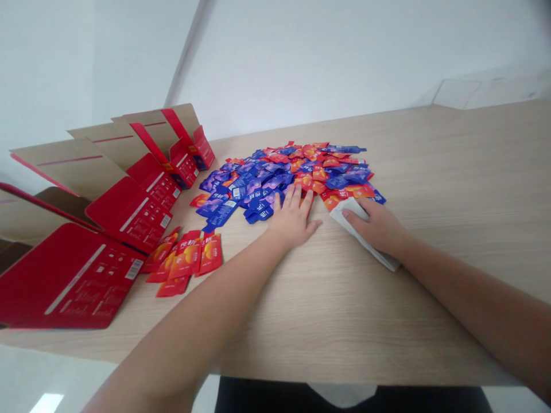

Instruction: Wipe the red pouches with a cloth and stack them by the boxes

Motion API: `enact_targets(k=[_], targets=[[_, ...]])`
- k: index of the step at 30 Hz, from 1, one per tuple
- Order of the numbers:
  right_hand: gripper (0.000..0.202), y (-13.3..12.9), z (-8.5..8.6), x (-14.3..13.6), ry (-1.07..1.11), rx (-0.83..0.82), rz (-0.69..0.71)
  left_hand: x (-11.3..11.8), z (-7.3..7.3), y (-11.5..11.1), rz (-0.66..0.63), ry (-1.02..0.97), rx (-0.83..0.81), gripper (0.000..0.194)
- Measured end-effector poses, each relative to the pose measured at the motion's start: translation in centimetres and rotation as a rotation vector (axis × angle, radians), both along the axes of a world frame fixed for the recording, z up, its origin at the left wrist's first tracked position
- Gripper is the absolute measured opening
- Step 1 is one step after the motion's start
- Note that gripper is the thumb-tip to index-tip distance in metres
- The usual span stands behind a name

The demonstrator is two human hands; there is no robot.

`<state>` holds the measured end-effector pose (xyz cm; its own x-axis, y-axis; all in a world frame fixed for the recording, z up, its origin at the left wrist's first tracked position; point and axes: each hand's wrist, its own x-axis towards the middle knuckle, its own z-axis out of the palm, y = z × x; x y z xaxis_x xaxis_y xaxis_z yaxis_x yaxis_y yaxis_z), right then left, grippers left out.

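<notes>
A wide pile of blue and red packets (258,180) lies on the wooden table. My left hand (293,218) rests with fingers spread on the near edge of the pile, partly over a red packet. On the right, my right hand (379,226) grips a flat white item (359,232), perhaps a folded cloth or paper, thumb on top. Its far end touches the red packets at the pile's near right edge. Several red packets (187,258) with orange pictures lie overlapping in a smaller group, left of my left forearm.
Several open red boxes (129,212) with raised flaps stand in a row along the table's left side. A white wall rises behind the table (465,172). The table's front edge runs close to my lap.
</notes>
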<state>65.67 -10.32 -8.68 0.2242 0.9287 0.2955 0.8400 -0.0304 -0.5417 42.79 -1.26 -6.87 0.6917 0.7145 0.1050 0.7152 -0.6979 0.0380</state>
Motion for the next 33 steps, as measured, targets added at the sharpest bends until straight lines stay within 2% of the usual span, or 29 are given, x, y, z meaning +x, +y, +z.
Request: enact_targets(k=[2, 4, 6, 8, 11, 14, 18, 21, 25, 33], targets=[[0.026, 0.0, 0.0, 0.0, 0.024, 0.009, -0.019, 2.8, 0.9, 2.8, 0.023, 0.025, -0.028, 0.083], [0.025, 0.1, -0.1, 0.0, 0.046, 0.021, -0.019, 5.1, 1.7, 5.6, 0.053, 0.073, -0.090, 0.089], [0.023, 0.2, -0.3, 0.1, 0.064, 0.026, -0.014, 7.0, 2.1, 7.9, 0.084, 0.126, -0.147, 0.094], [0.022, 0.3, -0.4, 0.1, 0.076, 0.026, 0.002, 8.4, 2.1, 9.6, 0.119, 0.161, -0.169, 0.091], [0.019, 0.4, -0.5, 0.2, 0.101, 0.033, 0.044, 10.1, 1.9, 10.9, 0.170, 0.179, -0.148, 0.070], [0.018, 0.4, -0.5, 0.2, 0.120, 0.039, 0.074, 11.9, 1.8, 11.2, 0.182, 0.194, -0.124, 0.049], [0.019, 0.4, -0.4, 0.1, 0.141, 0.032, 0.071, 13.7, 1.9, 11.2, 0.171, 0.211, -0.108, 0.041], [0.019, 0.4, -0.2, 0.0, 0.159, 0.036, 0.077, 13.9, 1.8, 11.0, 0.193, 0.193, -0.082, 0.041], [0.018, 0.5, -0.2, 0.1, 0.160, 0.042, 0.099, 12.5, 1.9, 11.4, 0.189, 0.118, -0.042, 0.039], [0.017, 0.4, 0.0, 0.1, 0.162, 0.029, 0.100, 8.1, 4.3, 13.8, 0.134, -0.154, 0.065, 0.038]])
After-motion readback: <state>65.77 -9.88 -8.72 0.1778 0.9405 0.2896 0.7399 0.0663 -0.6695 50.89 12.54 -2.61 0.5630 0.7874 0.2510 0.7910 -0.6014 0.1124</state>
